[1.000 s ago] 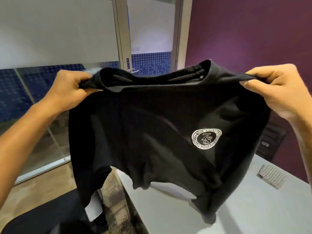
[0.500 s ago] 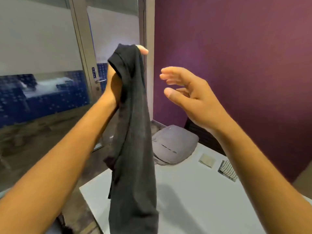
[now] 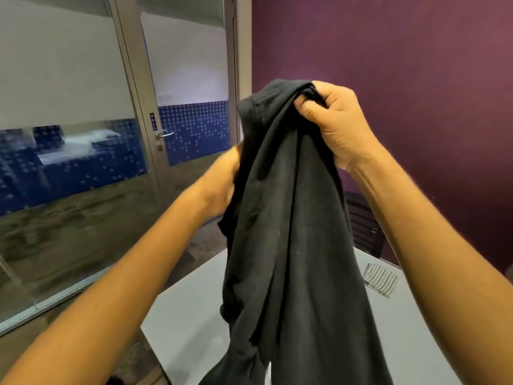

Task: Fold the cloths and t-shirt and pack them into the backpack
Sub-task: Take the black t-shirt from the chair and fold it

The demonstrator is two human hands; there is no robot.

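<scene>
The right hand point(image 3: 333, 120) grips the bunched top of the black t-shirt point(image 3: 288, 232), which hangs above the desk point(image 3: 410, 329). The left hand point(image 3: 222, 184) sits half hidden behind the shirt, its grip unclear. A striped cloth point(image 3: 380, 279) lies far right.

The door point(image 3: 177, 112) sign point(image 3: 153, 121) reads "PULL".

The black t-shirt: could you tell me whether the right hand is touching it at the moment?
Touching. The head view shows the right hand with its fingers curled round the bunched top of the black t-shirt, which hangs from that grip.
</scene>
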